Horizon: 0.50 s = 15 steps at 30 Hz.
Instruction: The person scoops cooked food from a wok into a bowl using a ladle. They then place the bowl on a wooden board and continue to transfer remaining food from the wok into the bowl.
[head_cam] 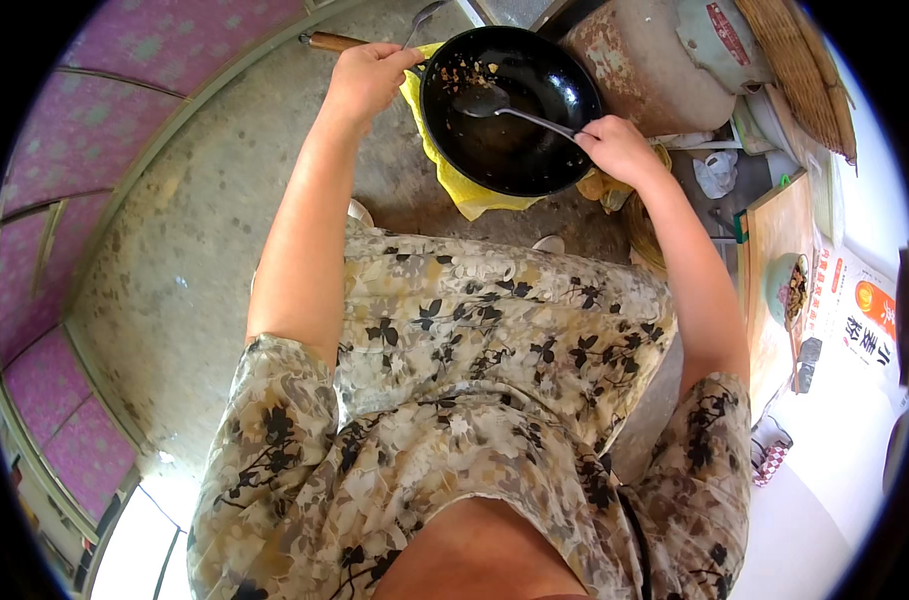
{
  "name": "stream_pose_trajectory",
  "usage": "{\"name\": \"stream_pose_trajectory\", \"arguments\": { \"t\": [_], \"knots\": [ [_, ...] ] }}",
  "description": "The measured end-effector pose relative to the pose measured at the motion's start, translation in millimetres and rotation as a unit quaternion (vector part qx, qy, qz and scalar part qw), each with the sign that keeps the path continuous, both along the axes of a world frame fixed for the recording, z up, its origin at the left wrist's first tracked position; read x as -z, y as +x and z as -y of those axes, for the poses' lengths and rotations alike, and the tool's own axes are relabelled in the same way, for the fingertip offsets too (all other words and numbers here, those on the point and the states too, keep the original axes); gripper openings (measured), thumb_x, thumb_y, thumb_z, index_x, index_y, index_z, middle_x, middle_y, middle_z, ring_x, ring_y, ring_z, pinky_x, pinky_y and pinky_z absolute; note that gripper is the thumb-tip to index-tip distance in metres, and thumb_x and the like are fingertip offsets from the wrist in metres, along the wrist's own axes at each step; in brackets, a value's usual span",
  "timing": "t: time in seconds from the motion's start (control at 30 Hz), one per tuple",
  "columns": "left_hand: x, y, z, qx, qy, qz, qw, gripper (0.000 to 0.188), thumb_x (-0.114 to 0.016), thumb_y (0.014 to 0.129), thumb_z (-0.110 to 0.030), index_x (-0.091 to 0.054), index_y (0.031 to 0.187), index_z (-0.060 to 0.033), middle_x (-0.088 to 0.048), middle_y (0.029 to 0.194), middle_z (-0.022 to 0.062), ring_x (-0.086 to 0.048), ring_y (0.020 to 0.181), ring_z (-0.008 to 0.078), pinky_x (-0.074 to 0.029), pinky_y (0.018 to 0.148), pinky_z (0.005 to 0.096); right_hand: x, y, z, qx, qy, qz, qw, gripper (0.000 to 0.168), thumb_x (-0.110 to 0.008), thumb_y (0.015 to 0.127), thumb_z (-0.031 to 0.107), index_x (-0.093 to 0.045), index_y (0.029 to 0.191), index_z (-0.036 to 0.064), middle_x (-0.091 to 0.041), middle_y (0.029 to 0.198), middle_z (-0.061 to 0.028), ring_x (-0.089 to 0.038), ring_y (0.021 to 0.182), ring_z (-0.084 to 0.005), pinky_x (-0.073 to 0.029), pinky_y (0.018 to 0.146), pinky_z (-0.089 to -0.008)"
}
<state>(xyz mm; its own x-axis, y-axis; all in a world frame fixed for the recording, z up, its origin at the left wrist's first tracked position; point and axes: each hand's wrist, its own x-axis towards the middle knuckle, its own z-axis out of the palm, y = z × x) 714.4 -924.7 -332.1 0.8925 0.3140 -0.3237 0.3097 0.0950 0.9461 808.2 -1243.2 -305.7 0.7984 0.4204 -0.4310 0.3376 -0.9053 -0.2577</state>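
Note:
A black wok (514, 161) stands in front of me on a yellow cloth (462, 191), with browned food bits (465, 75) along its upper left inside wall. My right hand (619, 148) grips the handle of a metal spoon (537, 120), whose bowl rests inside the wok. At the wok's left rim is my left hand (372, 79), its fingers closed on a second metal spoon (423, 19) that points up and away. The wok's wooden handle (334, 42) reaches out behind that hand; whether the hand also holds the wok is hidden.
A large worn container (642, 67) stands close beyond the wok at the right. On a wooden board (773, 217) at the right is a bowl of food (788, 289) with chopsticks (794, 360). A white plastic bag (717, 172) lies nearer the wok. Purple patterned cabinets (71, 142) line the left.

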Motion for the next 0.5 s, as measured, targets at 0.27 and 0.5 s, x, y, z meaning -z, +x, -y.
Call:
{"name": "stream_pose_trajectory", "arguments": {
  "t": [0.27,0.5],
  "knots": [
    [2.5,4.0,1.0,-0.006,0.019,0.002,1.0,0.021,-0.066,0.088,-0.021,-0.069,0.098,-0.0028,-0.041,0.058,-0.0081,-0.032,0.048,0.0027,-0.023,0.043,0.0209,-9.2,-15.0,9.0,-0.001,-0.038,-0.068,0.997,0.028,-0.06,0.086,0.026,-0.07,0.089,0.0,-0.066,0.09,-0.0246,-0.065,0.09,-0.0393,-0.05,0.08,-0.0448],
    [-2.6,-0.8,-2.0,-0.01,-0.013,-0.007,1.0,0.019,-0.066,0.088,-0.02,-0.069,0.096,-0.0025,-0.042,0.059,-0.0081,-0.032,0.047,0.0022,-0.023,0.043,0.021,6.6,-22.4,-7.2,0.159,0.068,-0.114,0.978,0.034,-0.057,0.091,0.026,-0.066,0.08,-0.004,-0.065,0.07,-0.0176,-0.064,0.062,-0.0272,-0.05,0.061,-0.0387]
  ]
}}
